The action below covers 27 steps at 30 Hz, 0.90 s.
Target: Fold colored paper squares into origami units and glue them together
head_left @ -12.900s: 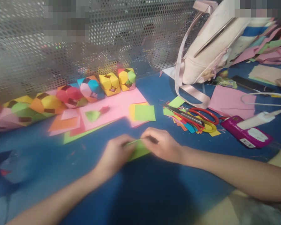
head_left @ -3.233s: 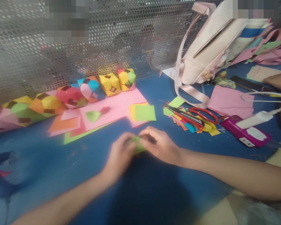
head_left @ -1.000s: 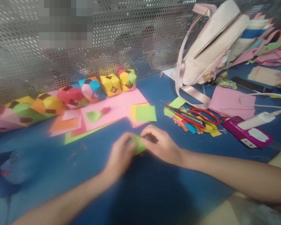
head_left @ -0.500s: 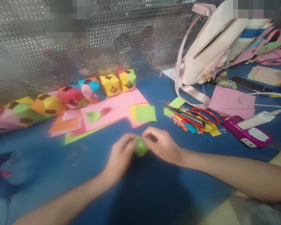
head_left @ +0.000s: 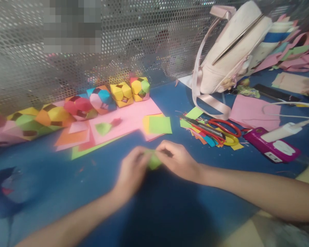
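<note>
A small folded piece of green paper is held between both hands over the blue table. My left hand pinches its left side, fingers closed. On the right side, my right hand grips the same paper with thumb and fingertips. Its upper part is hidden by the fingers, and the folds are blurred. Just beyond the hands lies a stack of square paper with a green sheet on top. Further left, a small folded green piece rests on a pink sheet.
Several folded paper balls, among them a yellow one, line the perforated metal panel. Scissors lie on paper scraps to the right. Beyond are a purple power strip with a white plug and a pale pink backpack.
The green paper has tilted slightly between my fingers and its lower tip sits a little higher. Both hands keep nearly the same place and grip.
</note>
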Tool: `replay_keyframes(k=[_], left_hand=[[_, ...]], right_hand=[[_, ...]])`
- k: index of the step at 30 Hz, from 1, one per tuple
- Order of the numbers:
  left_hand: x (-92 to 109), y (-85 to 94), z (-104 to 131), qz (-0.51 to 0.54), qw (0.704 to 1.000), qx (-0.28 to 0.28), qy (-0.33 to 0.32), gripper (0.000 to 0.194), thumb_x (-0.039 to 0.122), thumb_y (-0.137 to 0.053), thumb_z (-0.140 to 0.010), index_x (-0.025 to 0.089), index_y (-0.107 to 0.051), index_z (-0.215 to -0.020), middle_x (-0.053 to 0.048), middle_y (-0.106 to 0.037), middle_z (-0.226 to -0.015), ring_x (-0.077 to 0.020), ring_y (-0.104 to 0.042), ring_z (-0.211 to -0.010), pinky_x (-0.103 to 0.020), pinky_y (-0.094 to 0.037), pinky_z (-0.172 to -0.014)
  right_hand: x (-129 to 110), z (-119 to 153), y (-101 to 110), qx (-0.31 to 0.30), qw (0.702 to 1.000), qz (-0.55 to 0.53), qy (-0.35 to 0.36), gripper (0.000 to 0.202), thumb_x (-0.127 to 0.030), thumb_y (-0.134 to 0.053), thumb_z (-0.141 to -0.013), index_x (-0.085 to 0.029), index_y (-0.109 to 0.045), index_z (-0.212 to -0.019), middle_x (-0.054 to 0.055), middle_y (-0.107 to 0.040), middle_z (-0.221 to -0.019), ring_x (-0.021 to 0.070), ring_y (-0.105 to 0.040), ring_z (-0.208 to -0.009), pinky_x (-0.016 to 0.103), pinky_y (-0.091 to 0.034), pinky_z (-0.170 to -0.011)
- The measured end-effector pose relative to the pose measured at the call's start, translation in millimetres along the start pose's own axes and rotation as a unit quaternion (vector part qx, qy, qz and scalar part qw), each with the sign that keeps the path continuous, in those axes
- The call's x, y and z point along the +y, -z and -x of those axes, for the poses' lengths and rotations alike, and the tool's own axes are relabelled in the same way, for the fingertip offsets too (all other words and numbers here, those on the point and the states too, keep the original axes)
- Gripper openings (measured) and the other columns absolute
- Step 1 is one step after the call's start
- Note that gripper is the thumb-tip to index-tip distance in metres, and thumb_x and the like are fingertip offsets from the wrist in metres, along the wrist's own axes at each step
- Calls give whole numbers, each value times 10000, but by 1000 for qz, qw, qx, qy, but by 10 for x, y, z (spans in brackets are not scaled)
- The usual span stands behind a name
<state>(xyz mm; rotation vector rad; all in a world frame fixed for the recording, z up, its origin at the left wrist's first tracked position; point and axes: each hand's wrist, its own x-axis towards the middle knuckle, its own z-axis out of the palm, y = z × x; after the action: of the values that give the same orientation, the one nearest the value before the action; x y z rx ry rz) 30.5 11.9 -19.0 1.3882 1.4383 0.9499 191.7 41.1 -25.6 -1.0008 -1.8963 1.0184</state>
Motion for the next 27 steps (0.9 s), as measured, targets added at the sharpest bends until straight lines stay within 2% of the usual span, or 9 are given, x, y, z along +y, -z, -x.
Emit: replay_keyframes(k=[6, 10, 18, 24, 27], left_hand=[[-18, 2, -8, -1, 1000, 8, 7, 249, 390, -497, -845, 169, -596, -785, -55, -637, -775, -179, -578, -743, -296, -459, -649], [-64, 9, -5, -3, 1000, 3, -21, 192, 346, -524, -839, 180, -593, -906, -68, -649, -876, -184, -594, -790, -298, -475, -667], [-70, 6, 5, -34, 997, 1, -62, 142, 272, -493, -859, 165, -584, -840, -49, -630, -813, -156, -585, -745, -278, -467, -678], [-53, 2, 7, -67, 994, 18, -89, 99, 230, -529, -836, 186, -611, -804, -1, -635, -770, -120, -565, -715, -230, -437, -680], [-51, -1, -3, -49, 995, 57, -63, 116, 260, -537, -826, 182, -607, -776, -5, -636, -774, -132, -564, -729, -242, -435, -690]], right_hand=[[6, 20, -3, 10, 999, 20, 35, 178, -212, -452, -878, -177, -525, -720, -18, -558, -692, 96, -515, -656, 201, -395, -617], [0, 12, 1, 16, 998, 39, 41, 183, -199, -450, -878, -177, -523, -712, -14, -551, -685, 100, -511, -647, 211, -394, -620], [23, -11, -7, 22, 997, 38, 69, 143, -188, -473, -871, -174, -554, -754, 0, -558, -723, 105, -533, -688, 209, -409, -629], [16, -13, -5, 33, 995, 52, 80, 135, -178, -493, -859, -176, -563, -745, 3, -577, -718, 109, -535, -684, 223, -410, -633], [15, -11, -6, 43, 997, 29, 51, 104, -212, -520, -846, -176, -562, -758, 2, -577, -727, 110, -535, -677, 217, -420, -611]])
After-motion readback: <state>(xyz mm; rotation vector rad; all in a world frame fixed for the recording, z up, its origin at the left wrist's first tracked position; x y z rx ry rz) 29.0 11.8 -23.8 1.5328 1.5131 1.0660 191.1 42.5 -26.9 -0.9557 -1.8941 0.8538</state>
